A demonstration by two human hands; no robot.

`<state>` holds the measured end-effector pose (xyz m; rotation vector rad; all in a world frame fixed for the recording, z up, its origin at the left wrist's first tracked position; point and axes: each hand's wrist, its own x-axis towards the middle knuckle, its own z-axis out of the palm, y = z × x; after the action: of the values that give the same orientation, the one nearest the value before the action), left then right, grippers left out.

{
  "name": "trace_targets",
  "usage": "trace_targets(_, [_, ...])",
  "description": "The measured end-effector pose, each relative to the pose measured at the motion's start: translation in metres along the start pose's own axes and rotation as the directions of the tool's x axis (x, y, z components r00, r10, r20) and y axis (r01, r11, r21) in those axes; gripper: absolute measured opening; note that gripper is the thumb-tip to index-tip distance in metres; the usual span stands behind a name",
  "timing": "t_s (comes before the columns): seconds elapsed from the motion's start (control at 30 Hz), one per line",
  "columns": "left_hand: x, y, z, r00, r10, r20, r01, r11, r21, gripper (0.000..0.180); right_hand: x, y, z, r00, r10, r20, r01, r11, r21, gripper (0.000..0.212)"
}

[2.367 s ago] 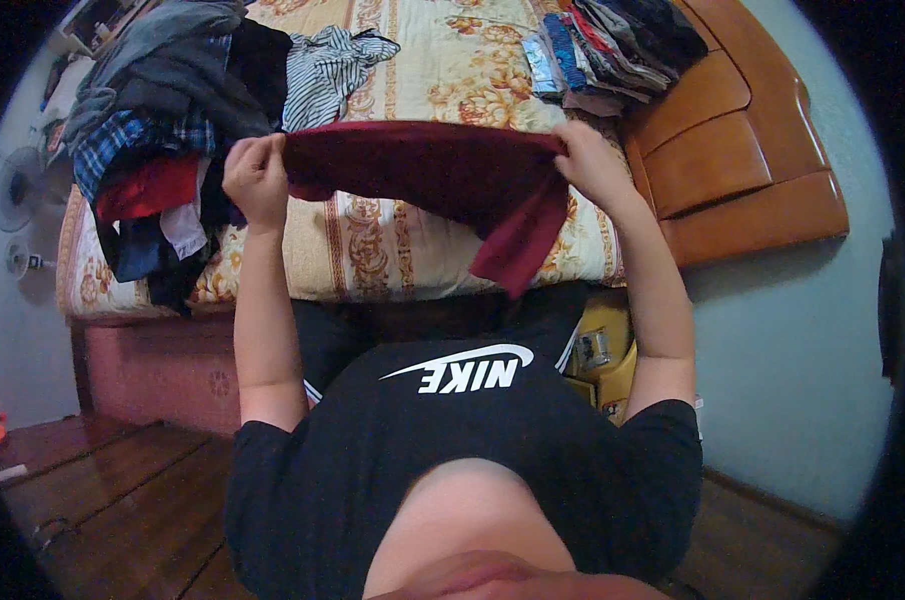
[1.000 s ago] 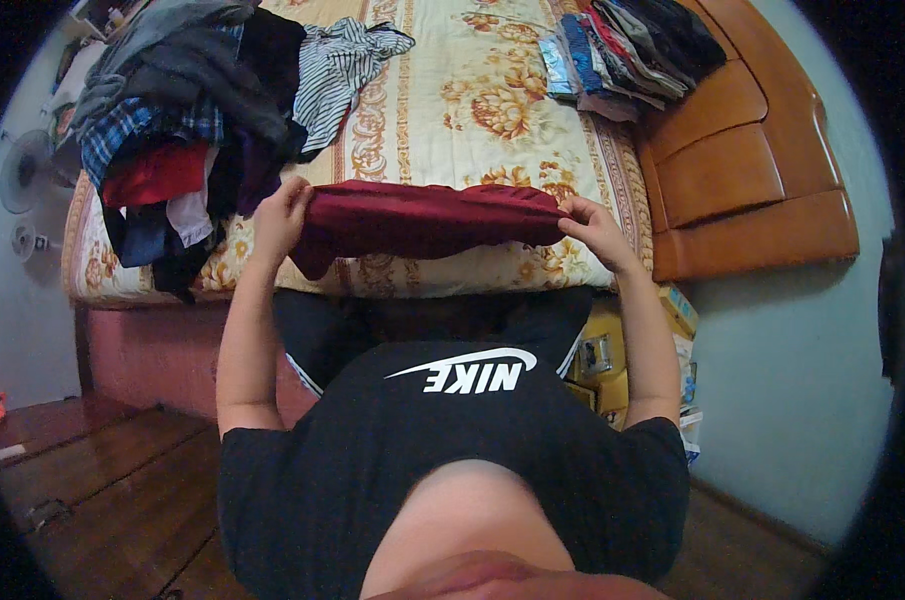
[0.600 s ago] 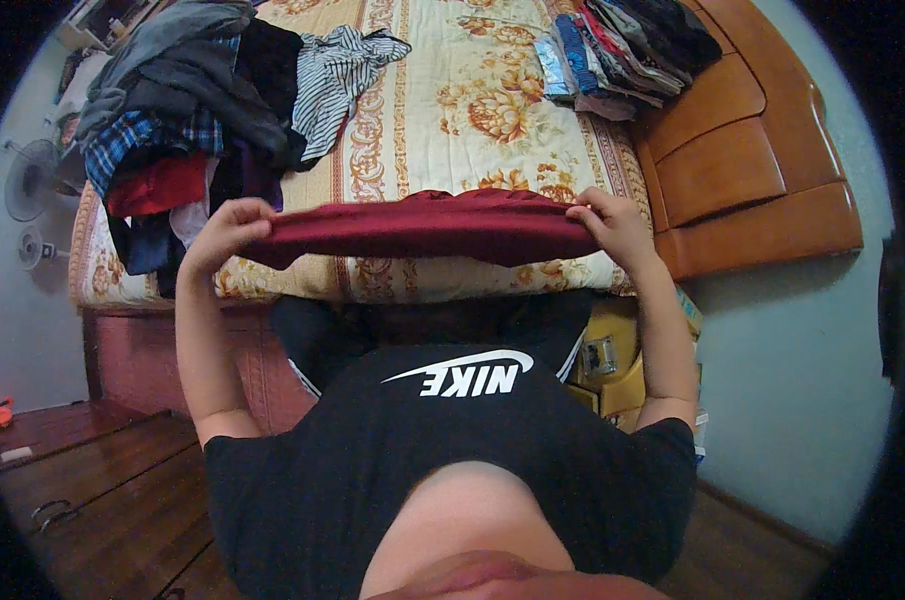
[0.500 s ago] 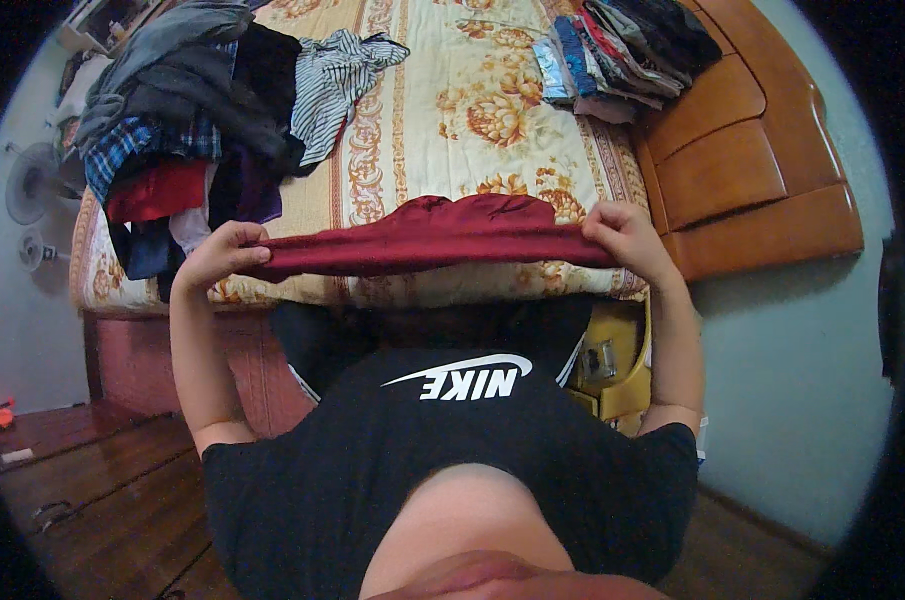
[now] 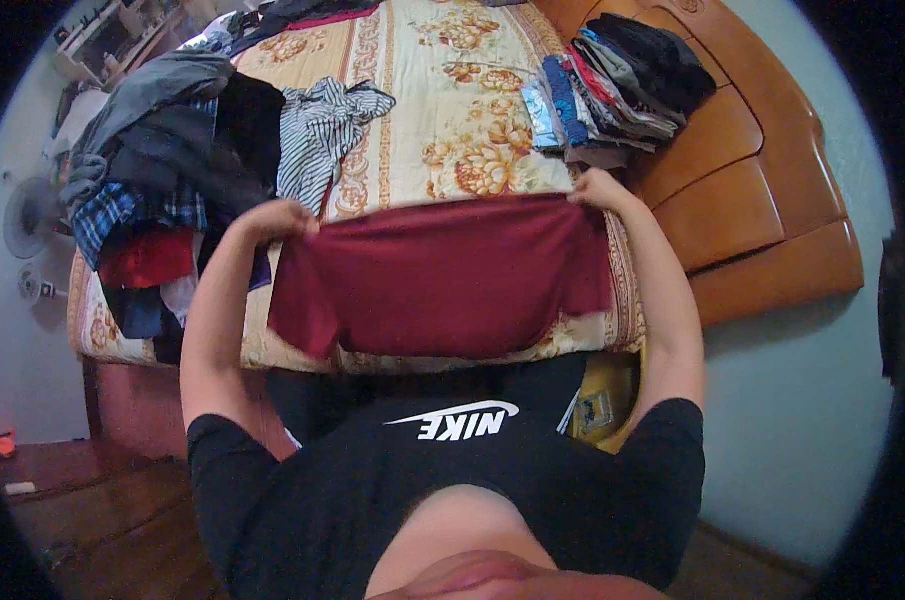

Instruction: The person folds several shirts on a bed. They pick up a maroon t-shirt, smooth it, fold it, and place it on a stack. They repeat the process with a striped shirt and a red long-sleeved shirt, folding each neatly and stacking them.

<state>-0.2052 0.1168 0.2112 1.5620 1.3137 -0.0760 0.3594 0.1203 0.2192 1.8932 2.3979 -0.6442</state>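
A dark red garment [image 5: 442, 275] is stretched sideways over the near edge of the bed, and its kind cannot be made out. My left hand [image 5: 284, 218] pinches its far left corner. At the far right corner my right hand [image 5: 598, 190] grips the cloth between thumb and fingers. Between the two hands the far edge runs nearly straight, while the lower part hangs down toward me with loose side flaps. Just beyond my left hand lies a striped black-and-white garment [image 5: 324, 140].
A heap of mixed clothes [image 5: 157, 150] covers the bed's left side. At the back right, a stack of folded clothes [image 5: 612, 90] rests by the wooden headboard [image 5: 742, 180]. The bed has a floral cover [image 5: 472, 100]. A fan [image 5: 34, 218] stands at far left.
Both hands have moved away from me, farther over the bed. The dark red garment, a narrow folded band before, now spreads out broad below them. My view has shifted slightly.
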Motion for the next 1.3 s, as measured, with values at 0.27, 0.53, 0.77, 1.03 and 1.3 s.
trace_targets(0.27, [-0.048, 0.176, -0.215, -0.031, 0.718, -0.696, 0.244, 0.68, 0.691, 0.019, 0.035, -0.048, -0.223, 0.564, -0.178, -0.806, 0.078, 0.984, -0.163, 0.027])
trace_targets(0.53, [-0.091, 0.147, -0.155, -0.298, 0.677, -0.673, -0.264, 0.62, 0.739, 0.019, -0.027, -0.089, -0.224, 0.393, -0.263, -0.881, 0.176, 0.962, -0.209, 0.029])
trace_targets(0.77, [-0.03, 0.043, -0.014, -0.059, 0.551, -0.832, -0.436, 0.736, 0.518, 0.01, -0.027, -0.061, -0.048, 0.377, -0.48, -0.792, 0.17, 0.876, -0.451, 0.013])
trace_targets(1.03, [0.025, -0.116, 0.166, 0.24, 0.423, -0.874, -0.287, 0.891, 0.353, 0.011, -0.104, -0.048, 0.219, 0.705, -0.208, -0.678, 0.153, 0.978, -0.141, 0.022])
trace_targets(1.3, [-0.013, -0.163, 0.25, 0.317, 0.361, -0.877, -0.296, 0.916, 0.27, 0.008, -0.175, -0.05, 0.283, 0.75, -0.243, -0.615, 0.188, 0.97, -0.153, 0.021])
